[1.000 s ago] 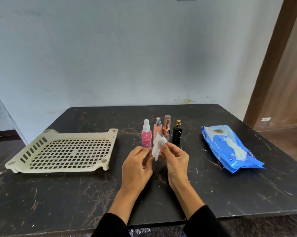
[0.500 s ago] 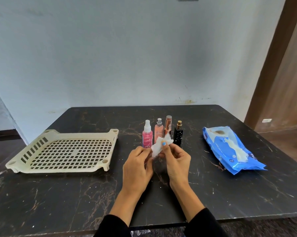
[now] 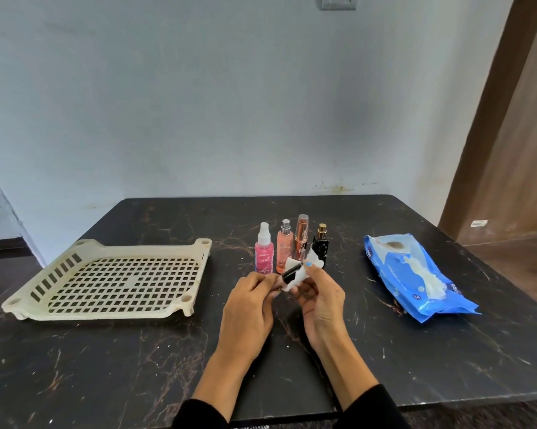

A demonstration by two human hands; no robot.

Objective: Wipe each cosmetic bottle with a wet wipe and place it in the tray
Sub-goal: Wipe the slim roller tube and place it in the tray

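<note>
since a second ago the wipe (image 3: 302,272) slid back, baring a small black tube (image 3: 292,271) pinched by my left hand (image 3: 248,308), right hand (image 3: 321,300) gripping wipe; tray (image 3: 199,274) at 9 o'clock holds nothing, so i'm mid-wipe.

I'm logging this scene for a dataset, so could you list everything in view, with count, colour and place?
tray: 1, cream, slotted, table left.
pink spray bottle: 1, white top, upright, left end of the bottle row.
peach bottle: 1, silver top, upright beside it.
rose-gold tube: 1, upright, third in the row.
black bottle: 1, gold cap, upright, right end.
small black item: 1, held between both hands.
wet wipe: 1, white, wrapped round that item.
wipes pack: 1, blue, table right.
table: 1, black marbled.
wall plate: 1, grey, top of wall.
left hand: grips the item.
right hand: pinches the wipe.
</note>
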